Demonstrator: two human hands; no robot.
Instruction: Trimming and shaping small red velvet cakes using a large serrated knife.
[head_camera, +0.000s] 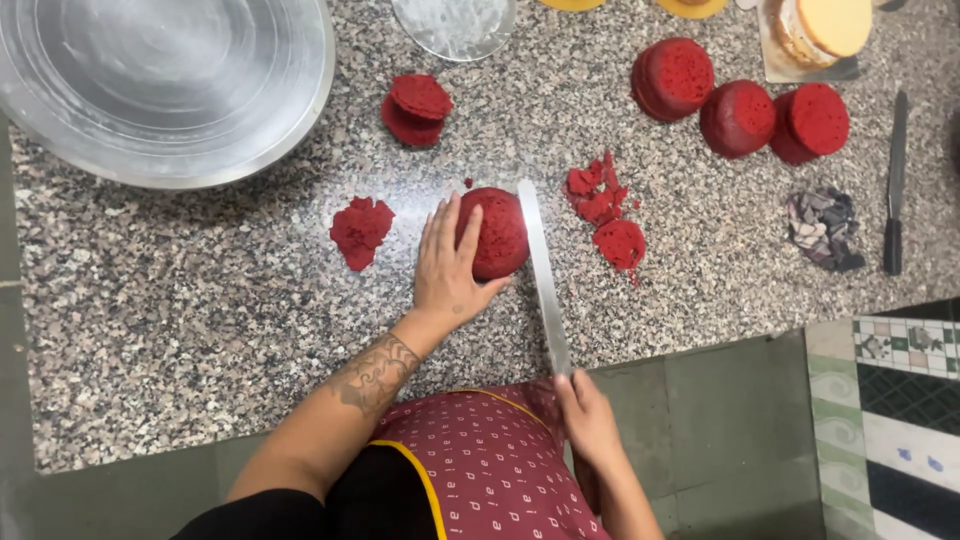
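Here, my left hand (447, 268) presses flat on the red cake round (495, 232) mid-counter; my right hand (588, 420), gripping the long knife (541, 272), lays its blade against the cake's right side, pointing away from the near edge.

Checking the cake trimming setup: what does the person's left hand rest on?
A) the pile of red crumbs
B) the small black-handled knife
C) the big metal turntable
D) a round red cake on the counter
D: the left hand lies flat on the round red cake, beside the long knife held by the right hand.
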